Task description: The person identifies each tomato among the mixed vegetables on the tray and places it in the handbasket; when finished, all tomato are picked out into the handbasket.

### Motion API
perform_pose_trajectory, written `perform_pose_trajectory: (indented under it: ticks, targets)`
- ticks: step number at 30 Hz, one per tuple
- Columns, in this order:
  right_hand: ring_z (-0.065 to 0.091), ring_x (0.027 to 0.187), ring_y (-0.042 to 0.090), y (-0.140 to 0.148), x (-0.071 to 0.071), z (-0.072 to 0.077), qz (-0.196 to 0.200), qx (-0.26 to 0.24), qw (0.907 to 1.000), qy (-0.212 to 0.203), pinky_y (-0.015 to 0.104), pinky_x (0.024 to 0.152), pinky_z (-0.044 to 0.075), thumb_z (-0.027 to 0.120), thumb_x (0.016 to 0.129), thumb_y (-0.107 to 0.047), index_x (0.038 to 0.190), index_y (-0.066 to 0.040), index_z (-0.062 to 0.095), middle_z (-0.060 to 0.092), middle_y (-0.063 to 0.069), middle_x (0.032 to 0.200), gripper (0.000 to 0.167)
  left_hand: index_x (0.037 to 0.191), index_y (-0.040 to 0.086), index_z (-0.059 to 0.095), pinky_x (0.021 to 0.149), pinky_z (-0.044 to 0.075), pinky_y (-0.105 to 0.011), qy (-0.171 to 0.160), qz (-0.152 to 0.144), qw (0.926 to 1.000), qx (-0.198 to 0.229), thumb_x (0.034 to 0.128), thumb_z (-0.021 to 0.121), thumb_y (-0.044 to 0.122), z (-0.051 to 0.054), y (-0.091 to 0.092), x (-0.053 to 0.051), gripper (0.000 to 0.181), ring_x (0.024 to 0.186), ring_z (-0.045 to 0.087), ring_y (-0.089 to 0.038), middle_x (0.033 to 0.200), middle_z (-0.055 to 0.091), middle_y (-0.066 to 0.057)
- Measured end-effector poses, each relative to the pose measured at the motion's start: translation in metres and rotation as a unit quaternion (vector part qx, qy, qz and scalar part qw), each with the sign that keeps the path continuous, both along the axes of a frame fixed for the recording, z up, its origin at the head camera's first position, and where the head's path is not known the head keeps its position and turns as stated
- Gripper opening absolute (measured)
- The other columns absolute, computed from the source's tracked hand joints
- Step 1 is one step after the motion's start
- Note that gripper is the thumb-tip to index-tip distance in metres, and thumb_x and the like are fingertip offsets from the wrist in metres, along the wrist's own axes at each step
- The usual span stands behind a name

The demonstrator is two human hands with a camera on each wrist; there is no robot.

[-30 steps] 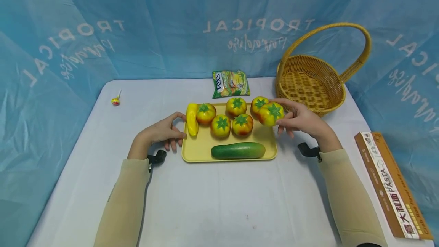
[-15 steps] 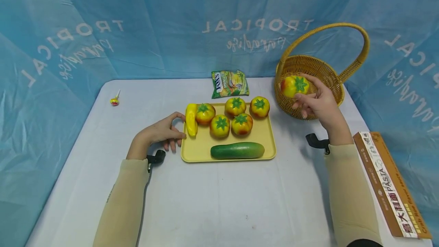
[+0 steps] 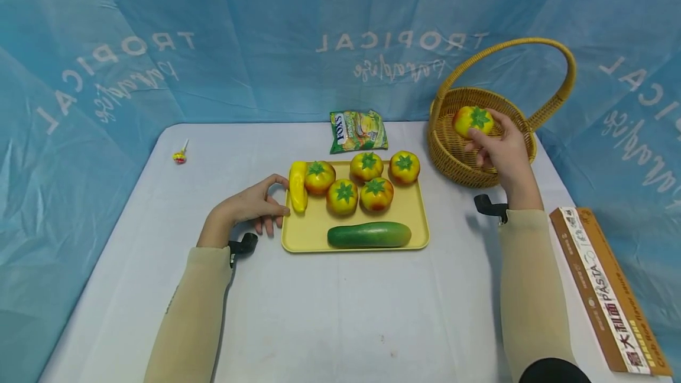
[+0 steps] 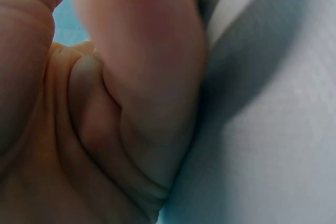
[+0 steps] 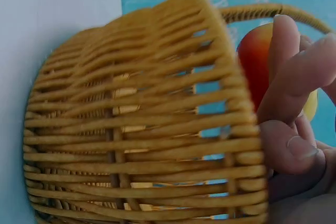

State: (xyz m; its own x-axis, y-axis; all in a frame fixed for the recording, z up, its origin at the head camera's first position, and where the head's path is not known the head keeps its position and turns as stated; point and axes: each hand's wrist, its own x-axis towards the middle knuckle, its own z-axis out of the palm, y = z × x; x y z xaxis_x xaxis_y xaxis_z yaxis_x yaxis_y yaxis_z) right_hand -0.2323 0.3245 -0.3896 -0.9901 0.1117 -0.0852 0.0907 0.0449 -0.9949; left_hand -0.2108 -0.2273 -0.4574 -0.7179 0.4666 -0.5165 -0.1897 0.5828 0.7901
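My right hand (image 3: 502,146) holds a yellow-red tomato (image 3: 471,121) with a green star-shaped top over the basket's opening. In the right wrist view the tomato (image 5: 257,59) shows partly behind my fingers, beside the wicker basket (image 5: 142,124). My left hand (image 3: 252,205) holds the left rim of the yellow tray (image 3: 308,235) with thumb and index finger; its wrist view shows only bent fingers and cloth. On the tray lie several similar tomatoes (image 3: 342,197), a yellow banana (image 3: 298,187) at the left, and a green cucumber (image 3: 369,234) along the front.
The basket (image 3: 457,164) stands at the table's back right, its tall handle (image 3: 564,75) arching above. A green candy bag (image 3: 359,131) lies behind the tray, a lollipop (image 3: 180,157) at far left, and a long pasta box (image 3: 606,288) along the right edge. Blue curtain hangs behind.
My right hand has carried the tomato from the tray's right back corner, right and back, to over the basket. My left hand has stayed at the tray's rim.
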Motion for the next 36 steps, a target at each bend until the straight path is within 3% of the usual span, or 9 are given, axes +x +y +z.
perform_pose_trajectory:
  ticks: [15, 26, 36]
  targets:
    - [0.060, 0.052, 0.008, 0.006, -0.021, -0.004, 0.000, 0.058, 0.9956, -0.073, 0.023, 0.048, 0.046, 0.076, 0.098, -0.034, 0.169, -0.023, 0.023, 0.079, -0.005, 0.079, 0.089, 0.147, 0.022, 0.031, 0.050, 0.059, -0.033, 0.003, 0.000, 1.0000, 0.001, 0.0982, 0.077, 0.030, 0.000, 0.000, 0.000, 0.068, 0.055, 0.070, -0.022, 0.083, 0.077, -0.013]
    - [0.062, 0.055, 0.003, 0.005, -0.026, -0.009, 0.008, 0.104, 0.9912, -0.082, 0.020, 0.049, 0.047, 0.069, 0.103, -0.035, 0.170, -0.018, 0.018, 0.074, -0.009, 0.074, 0.087, 0.147, 0.022, 0.031, 0.051, 0.060, -0.034, 0.003, -0.002, 1.0000, -0.001, 0.0988, 0.076, 0.030, 0.001, 0.000, 0.000, 0.067, 0.055, 0.071, -0.023, 0.083, 0.077, -0.013]
    - [0.054, 0.049, 0.007, 0.007, -0.025, -0.009, -0.002, 0.083, 0.9930, -0.085, 0.022, 0.047, 0.045, 0.068, 0.104, -0.033, 0.169, -0.022, 0.024, 0.075, -0.007, 0.072, 0.080, 0.147, 0.022, 0.031, 0.050, 0.059, -0.033, 0.002, 0.000, 1.0000, -0.001, 0.0986, 0.076, 0.030, 0.001, 0.000, 0.001, 0.067, 0.054, 0.070, -0.022, 0.083, 0.077, -0.014]
